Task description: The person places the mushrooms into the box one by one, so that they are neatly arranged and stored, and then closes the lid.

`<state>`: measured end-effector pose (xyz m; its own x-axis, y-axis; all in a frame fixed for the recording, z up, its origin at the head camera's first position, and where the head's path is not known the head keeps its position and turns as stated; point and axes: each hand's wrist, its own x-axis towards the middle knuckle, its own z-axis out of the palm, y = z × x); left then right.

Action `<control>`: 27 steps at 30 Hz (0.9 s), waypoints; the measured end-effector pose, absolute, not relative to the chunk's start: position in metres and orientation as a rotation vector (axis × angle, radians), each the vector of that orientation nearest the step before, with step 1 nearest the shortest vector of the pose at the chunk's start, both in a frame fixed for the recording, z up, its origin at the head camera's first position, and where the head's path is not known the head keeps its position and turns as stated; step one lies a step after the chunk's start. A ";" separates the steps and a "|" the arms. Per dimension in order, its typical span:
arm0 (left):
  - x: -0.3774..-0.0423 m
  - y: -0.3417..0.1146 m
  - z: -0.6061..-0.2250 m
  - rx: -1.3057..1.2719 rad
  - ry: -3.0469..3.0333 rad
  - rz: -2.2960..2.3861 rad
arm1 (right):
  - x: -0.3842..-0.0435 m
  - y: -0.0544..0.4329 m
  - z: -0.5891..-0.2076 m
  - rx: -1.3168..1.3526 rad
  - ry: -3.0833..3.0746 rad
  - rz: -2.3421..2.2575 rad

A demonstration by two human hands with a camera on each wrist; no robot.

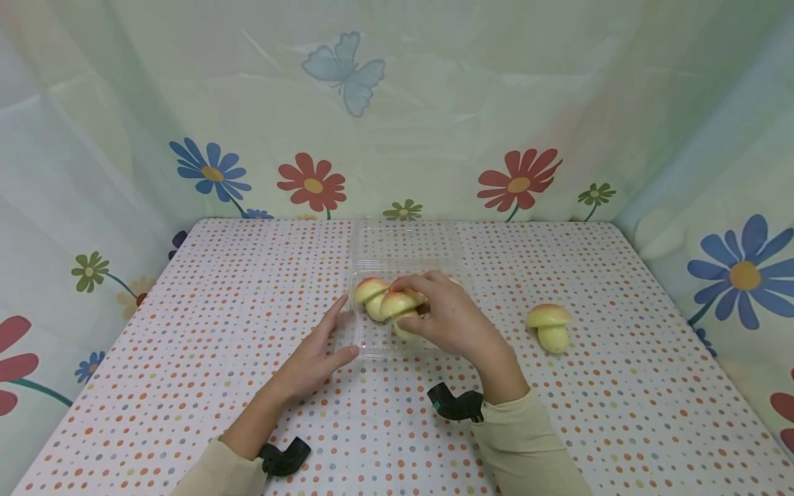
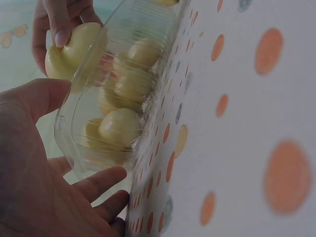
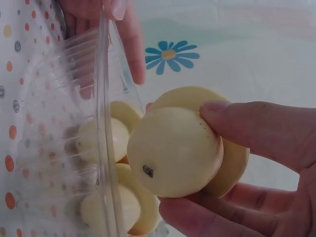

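A clear plastic clamshell box (image 1: 375,344) lies with its lid (image 1: 403,241) folded back. Inside are several toy mushrooms (image 2: 121,126), pale yellow with reddish caps; one mushroom (image 1: 369,289) shows at the box's left end in the head view. Over the box, my right hand (image 1: 453,317) pinches another mushroom (image 3: 173,153) between thumb and fingers, its round stem end facing the right wrist camera. My left hand (image 1: 310,362) is beside the box's left wall, fingers spread and fairly straight. In the left wrist view its thumb and fingers lie around the box's edge; firm contact is hard to tell.
A single mushroom (image 1: 550,327) stands on the dotted tablecloth (image 1: 620,413) to the right of the box. Behind the table hangs a flowered curtain (image 1: 422,124), and similar cloth closes off both sides.
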<state>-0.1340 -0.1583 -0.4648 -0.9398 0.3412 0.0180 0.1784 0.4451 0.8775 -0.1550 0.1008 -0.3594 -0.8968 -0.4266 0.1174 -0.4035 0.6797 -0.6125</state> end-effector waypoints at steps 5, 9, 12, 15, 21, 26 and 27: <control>-0.133 -0.159 -0.464 0.449 2.522 1.514 | -0.156 0.097 -0.362 -0.732 2.844 -0.972; -0.133 -0.159 -0.464 0.457 2.522 1.522 | -0.157 0.094 -0.365 -0.741 2.826 -0.932; -0.133 -0.159 -0.463 0.456 2.519 1.528 | -0.157 0.094 -0.367 -0.732 2.821 -0.912; -0.132 -0.159 -0.463 0.457 2.518 1.526 | -0.158 0.092 -0.369 -0.735 2.825 -0.900; -0.133 -0.159 -0.464 0.465 2.515 1.530 | -0.159 0.087 -0.374 -0.764 2.856 -0.835; -0.133 -0.159 -0.463 0.463 2.509 1.530 | -0.158 0.083 -0.377 -0.768 2.880 -0.774; -0.133 -0.159 -0.463 0.458 2.508 1.529 | -0.158 0.083 -0.377 -0.761 2.879 -0.769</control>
<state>-0.1328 -0.1588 -0.4630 -0.9388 0.3442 0.0158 0.1717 0.4275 0.8876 -0.1582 0.0826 -0.3773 -0.8756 -0.4790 0.0618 -0.4461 0.7530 -0.4838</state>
